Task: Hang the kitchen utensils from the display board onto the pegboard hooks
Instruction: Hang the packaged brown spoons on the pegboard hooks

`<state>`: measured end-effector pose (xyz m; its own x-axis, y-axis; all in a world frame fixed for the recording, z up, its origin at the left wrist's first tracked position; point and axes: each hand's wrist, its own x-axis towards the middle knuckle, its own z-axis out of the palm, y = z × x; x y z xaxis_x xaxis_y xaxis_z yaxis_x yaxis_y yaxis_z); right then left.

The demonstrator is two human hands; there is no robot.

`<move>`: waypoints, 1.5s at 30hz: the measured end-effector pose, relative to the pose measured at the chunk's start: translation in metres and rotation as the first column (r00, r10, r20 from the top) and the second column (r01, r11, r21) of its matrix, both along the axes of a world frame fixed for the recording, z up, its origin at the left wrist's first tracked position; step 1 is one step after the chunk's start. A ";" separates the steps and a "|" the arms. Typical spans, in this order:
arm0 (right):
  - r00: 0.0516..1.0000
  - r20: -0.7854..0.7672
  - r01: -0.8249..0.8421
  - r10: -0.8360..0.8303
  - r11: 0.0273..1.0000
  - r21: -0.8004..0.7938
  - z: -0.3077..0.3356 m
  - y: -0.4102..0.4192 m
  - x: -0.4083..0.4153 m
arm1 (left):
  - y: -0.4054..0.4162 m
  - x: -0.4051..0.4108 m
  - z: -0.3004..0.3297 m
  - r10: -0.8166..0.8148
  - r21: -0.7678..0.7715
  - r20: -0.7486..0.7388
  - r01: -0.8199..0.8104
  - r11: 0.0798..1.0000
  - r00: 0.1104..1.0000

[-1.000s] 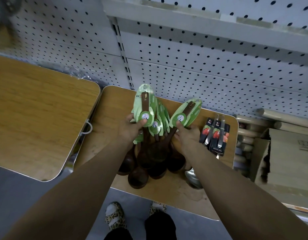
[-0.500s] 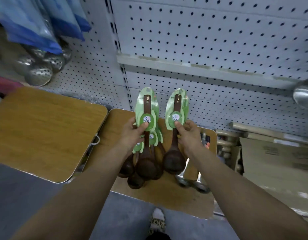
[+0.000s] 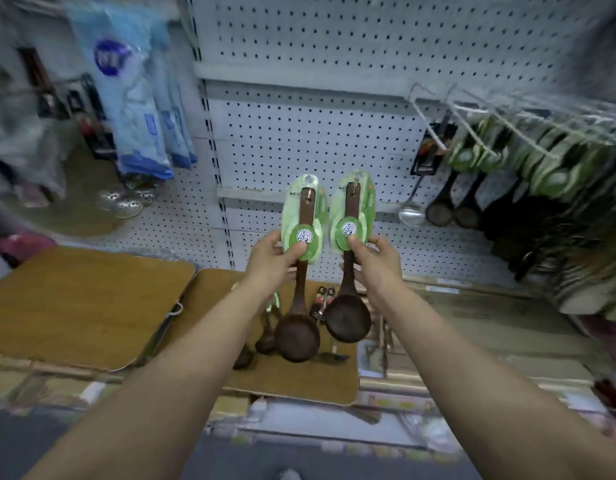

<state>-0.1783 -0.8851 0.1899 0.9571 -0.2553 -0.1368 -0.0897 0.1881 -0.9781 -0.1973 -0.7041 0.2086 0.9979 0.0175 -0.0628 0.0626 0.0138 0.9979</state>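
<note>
- Gripping one carded wooden spoon (image 3: 301, 268) by its green backing card, the left hand (image 3: 271, 258) has its thumb pressed on the round label and its fingers behind the card.
- The right hand (image 3: 376, 258) is clamped the same way on a second wooden spoon (image 3: 348, 271), thumb on the label.
- Both spoons are held upright side by side, bowls down, cards just apart, in front of the white pegboard (image 3: 334, 133) and above the display board (image 3: 299, 379).
- That makes two spoons in the hands, one in each.
- On the display board below, a few more dark spoons (image 3: 265, 337) lie partly hidden behind the left forearm; how many cannot be told.
- Two small carded tools (image 3: 322, 299) also lie on that board, between the two held spoons.
- A second wooden board (image 3: 81, 306) sits just to the left of it, its top bare.
- To the right, wire hooks (image 3: 500, 123) stick out from the pegboard and carry rows of matching green-carded spoons (image 3: 479, 161); blur prevents a count.
- One metal ladle (image 3: 412, 209) hangs beside them.
- At upper left hang blue packets (image 3: 133, 105), with perforated metal skimmers (image 3: 126, 202) below them.
</note>
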 end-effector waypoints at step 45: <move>0.997 0.070 -0.007 0.017 0.990 -0.140 0.069 -0.393 -0.047 | -0.386 -0.068 0.089 0.010 -0.073 0.161 0.002 0.997 0.987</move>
<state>-0.2253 -1.2779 0.2586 0.9663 -0.2552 -0.0330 -0.0211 0.0490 -0.9986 -0.2654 -1.0902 0.2978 0.9949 0.0228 0.0978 -0.0994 0.0862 0.9913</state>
